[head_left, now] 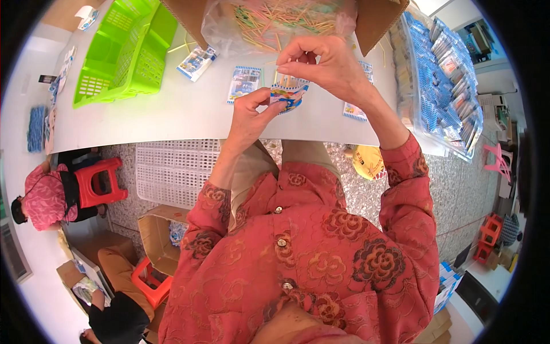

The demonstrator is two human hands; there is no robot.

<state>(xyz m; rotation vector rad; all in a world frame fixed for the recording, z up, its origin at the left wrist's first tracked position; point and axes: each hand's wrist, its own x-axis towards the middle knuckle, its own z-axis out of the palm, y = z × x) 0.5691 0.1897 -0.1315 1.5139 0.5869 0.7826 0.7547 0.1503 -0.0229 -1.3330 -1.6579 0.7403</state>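
Above the white table [172, 114], a small printed packet [289, 92] is pinched at its lower edge by the left hand [252, 112], while the right hand [323, 63] grips its top. Similar packets [244, 83] lie nearby, beside a green basket [123, 51].

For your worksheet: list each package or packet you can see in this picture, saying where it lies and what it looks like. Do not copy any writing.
Small packet: held between left hand and right hand; flat, blue and white.
Loose packets: lying on the white table; flat rectangles, blue-edged.
Stacked packets: table's right side; rows, blue and white.
Clear bag of sticks: in the cardboard box; yellowish sticks.
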